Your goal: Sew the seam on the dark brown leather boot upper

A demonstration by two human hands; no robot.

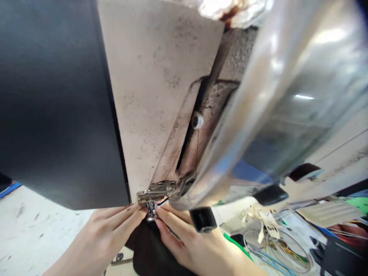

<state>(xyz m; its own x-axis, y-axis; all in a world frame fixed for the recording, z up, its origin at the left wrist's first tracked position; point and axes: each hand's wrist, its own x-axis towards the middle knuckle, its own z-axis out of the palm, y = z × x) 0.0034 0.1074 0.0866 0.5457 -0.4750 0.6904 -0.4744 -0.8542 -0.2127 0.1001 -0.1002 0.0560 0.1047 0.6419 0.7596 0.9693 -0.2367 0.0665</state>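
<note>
A sewing machine head (152, 88) fills the middle of the view, with its metal presser foot (151, 211) at the bottom. Dark fabric (152, 249) lies below and in front of the foot. My left hand (100, 234) rests left of the foot, fingers stretched out and close together, the tips near the foot and partly hidden by the machine. On the right, my right hand (192, 241) is closed on the fabric, thumb under the fingers, fingertips beside the foot. A small pale strip with a dark edge (162, 202) shows at those fingertips.
A large dark panel (57, 103) blocks the upper left. A clear plastic shield (241, 111) hangs close on the right. Beyond my right hand lie coiled cords (281, 253), a pale tag (270, 225) and a black box (345, 245). White tabletop (40, 237) shows at left.
</note>
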